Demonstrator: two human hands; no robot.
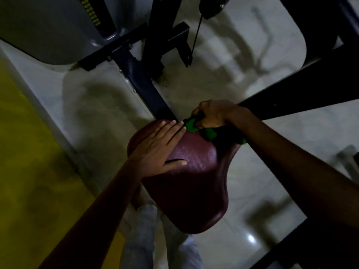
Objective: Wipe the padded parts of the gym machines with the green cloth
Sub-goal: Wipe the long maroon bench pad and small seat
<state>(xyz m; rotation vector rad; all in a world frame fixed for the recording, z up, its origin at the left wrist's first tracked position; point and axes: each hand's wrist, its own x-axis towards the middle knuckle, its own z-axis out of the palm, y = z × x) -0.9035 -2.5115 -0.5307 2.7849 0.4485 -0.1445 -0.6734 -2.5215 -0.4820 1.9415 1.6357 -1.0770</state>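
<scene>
Currently: left hand (157, 147) lies flat on the seat pad (196, 175), fingers straight and pressed together, thumb out to the side, palm on the pad's far-left part. Right hand (212, 115) has its fingers curled round the cloth (209, 133), bunching it at the pad's far edge, just right of the left fingertips.

Seat pad: maroon vinyl, fine leather-like grain, slight sheen. Rounded shape, narrower at the far end, widening toward the near end, edges rolled downward. A short dark slit, maybe a tear, shows by the left thumb.

Cloth: bright green, soft and crumpled, folds partly in shadow under the right wrist; it touches the pad's far-right corner.

Frame (143, 84): dark square metal tube running from the far end of the pad out to a cross-bar with bolts. Another dark beam (303, 94) crosses diagonally at the right, behind the right forearm. Thin black cable (196, 33) hangs from a pulley at the far side.

Grey smooth shroud (50, 30) at far left, with a yellow-marked strip. Floor (223, 74) is glossy pale tile with blurred reflections; a yellow matte strip (25, 162) runs along the left.
</scene>
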